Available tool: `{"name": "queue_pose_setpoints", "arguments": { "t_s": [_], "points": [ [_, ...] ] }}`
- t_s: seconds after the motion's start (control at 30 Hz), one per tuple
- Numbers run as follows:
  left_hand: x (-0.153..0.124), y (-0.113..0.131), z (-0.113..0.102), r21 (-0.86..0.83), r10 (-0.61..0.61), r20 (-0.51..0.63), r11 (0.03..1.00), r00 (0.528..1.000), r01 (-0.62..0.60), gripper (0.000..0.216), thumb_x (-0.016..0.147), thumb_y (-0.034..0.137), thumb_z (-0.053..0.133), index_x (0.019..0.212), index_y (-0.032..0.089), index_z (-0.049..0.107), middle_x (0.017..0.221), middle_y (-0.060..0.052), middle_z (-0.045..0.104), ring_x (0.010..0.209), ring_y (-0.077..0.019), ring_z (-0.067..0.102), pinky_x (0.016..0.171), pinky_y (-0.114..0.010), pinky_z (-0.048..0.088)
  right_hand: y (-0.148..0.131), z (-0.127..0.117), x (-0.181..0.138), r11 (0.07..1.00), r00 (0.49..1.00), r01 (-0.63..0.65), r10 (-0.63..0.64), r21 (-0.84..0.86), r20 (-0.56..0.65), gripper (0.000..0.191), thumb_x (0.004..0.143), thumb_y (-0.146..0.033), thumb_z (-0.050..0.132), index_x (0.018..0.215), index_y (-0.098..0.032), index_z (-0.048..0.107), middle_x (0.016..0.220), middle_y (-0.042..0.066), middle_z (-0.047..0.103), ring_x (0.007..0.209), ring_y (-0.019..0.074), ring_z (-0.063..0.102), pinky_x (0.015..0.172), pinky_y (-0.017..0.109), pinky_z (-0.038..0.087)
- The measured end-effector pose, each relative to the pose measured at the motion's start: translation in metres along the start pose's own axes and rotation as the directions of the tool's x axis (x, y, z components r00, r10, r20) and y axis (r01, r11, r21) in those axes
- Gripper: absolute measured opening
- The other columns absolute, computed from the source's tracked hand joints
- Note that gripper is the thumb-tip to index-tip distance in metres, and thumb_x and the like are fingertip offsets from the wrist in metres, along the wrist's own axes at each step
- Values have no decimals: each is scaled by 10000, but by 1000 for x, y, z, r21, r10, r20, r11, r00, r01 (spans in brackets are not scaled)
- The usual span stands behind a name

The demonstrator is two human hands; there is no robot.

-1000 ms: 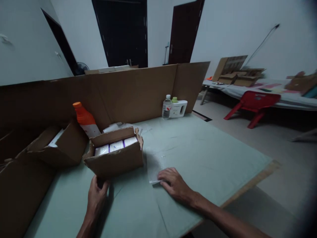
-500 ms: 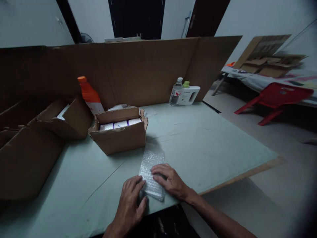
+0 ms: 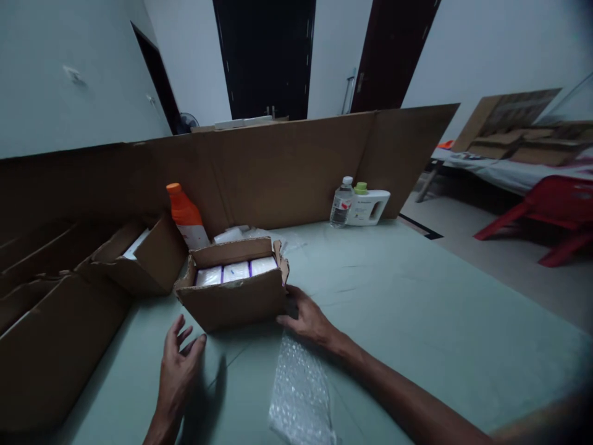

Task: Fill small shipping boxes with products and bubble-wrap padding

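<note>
An open-topped cardboard box (image 3: 234,308) with several white packages edged in purple (image 3: 236,272) inside sits in front of me. My right hand (image 3: 308,316) is at its right end, thumb near the front lower corner and fingers against the side, partly hidden. The thumb stands apart from the fingers. Near the box's lower left corner, my left hand (image 3: 178,364) hovers with fingers spread, holding nothing. A piece of clear bubble wrap (image 3: 301,392) lies flat on the green-covered table (image 3: 393,321), below my right wrist.
More cardboard boxes (image 3: 55,346) stand at the left. An orange bottle (image 3: 188,216) is behind the box. A clear plastic bottle (image 3: 341,203) and a white jug (image 3: 368,207) stand against the upright cardboard panel (image 3: 287,167). A red chair (image 3: 551,210) is at the right.
Both hands have left the bubble wrap. My right hand has moved forward to the box's right end, my left hand toward its left corner. The view has tilted up.
</note>
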State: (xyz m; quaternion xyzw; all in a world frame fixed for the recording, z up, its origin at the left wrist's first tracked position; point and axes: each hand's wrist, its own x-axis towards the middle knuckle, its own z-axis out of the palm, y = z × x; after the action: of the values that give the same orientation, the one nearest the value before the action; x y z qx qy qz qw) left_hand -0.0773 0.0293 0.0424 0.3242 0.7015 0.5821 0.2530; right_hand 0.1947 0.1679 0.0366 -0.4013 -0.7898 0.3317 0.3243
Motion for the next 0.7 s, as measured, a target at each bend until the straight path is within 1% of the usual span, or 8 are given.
{"name": "queue_pose_setpoints", "arguments": {
  "t_s": [0.1, 0.2, 0.27, 0.33, 0.47, 0.53, 0.6, 0.7],
  "points": [
    [18, 3, 21, 0, 68, 64, 998, 996, -68, 638, 739, 526, 680, 1264, 193, 536, 1274, -127, 611, 1203, -302, 567, 958, -425, 490, -3, 3, 22, 999, 1000, -13, 13, 32, -1, 655, 779, -296, 700, 1391, -160, 512, 1313, 147, 631, 1124, 311, 625, 962, 439, 506],
    [35, 3, 42, 13, 134, 39, 991, 990, -135, 548, 766, 487, 647, 1214, 185, 556, 1145, -91, 649, 1090, -258, 606, 921, -383, 487, -3, -1, 44, 999, 1000, -2, 1, -45, -16, 550, 809, -249, 654, 1343, -162, 557, 1227, 114, 685, 1032, 274, 662, 880, 362, 529],
    [44, 4, 50, 15, 144, 45, 989, 989, -145, 538, 766, 460, 631, 1215, 173, 555, 1128, -91, 652, 1069, -246, 614, 920, -372, 486, -2, -5, 56, 996, 1000, -7, 4, -94, -26, 484, 840, -227, 609, 1318, -157, 576, 1192, 107, 701, 1027, 263, 664, 874, 348, 521],
    [45, 4, 53, 21, 122, 50, 992, 991, -123, 591, 762, 439, 628, 1273, 163, 522, 1212, -117, 625, 1124, -252, 601, 937, -376, 485, 2, -10, 60, 992, 999, -30, 26, -123, -31, 437, 873, -215, 566, 1306, -154, 586, 1205, 112, 696, 1057, 255, 654, 906, 352, 505],
    [9, -2, 41, 85, 73, 4, 994, 997, -73, 753, 773, 439, 654, 1437, 203, 386, 1466, -156, 463, 1259, -282, 527, 987, -423, 469, 14, -26, 33, 976, 998, -63, 59, -208, -25, 396, 899, -259, 578, 1278, -150, 616, 1287, 135, 653, 1174, 262, 596, 1007, 390, 448],
    [-21, -9, 34, 160, 67, 79, 984, 995, -79, 671, 802, 432, 637, 1413, 237, 440, 1446, -138, 496, 1222, -284, 554, 978, -449, 477, 20, -33, 7, 963, 997, -83, 80, -258, -23, 362, 879, -285, 623, 1209, -141, 658, 1321, 162, 626, 1222, 300, 558, 1046, 452, 405],
    [-48, -18, 31, 214, 112, 204, 964, 973, -156, 527, 804, 419, 623, 1292, 226, 570, 1344, -131, 578, 1199, -298, 568, 1000, -484, 466, 24, -35, -20, 949, 995, -94, 93, -302, -17, 332, 830, -306, 693, 1119, -143, 691, 1344, 186, 605, 1248, 346, 528, 1054, 519, 367],
    [-71, -26, 38, 198, 205, 317, 941, 926, -276, 415, 791, 391, 612, 1153, 192, 654, 1256, -142, 627, 1232, -314, 546, 1050, -509, 433, 21, -27, -48, 942, 998, -56, 61, -331, 7, 206, 789, -261, 739, 969, -172, 696, 1299, 164, 637, 1241, 339, 532, 1038, 522, 362]
  ]
}}
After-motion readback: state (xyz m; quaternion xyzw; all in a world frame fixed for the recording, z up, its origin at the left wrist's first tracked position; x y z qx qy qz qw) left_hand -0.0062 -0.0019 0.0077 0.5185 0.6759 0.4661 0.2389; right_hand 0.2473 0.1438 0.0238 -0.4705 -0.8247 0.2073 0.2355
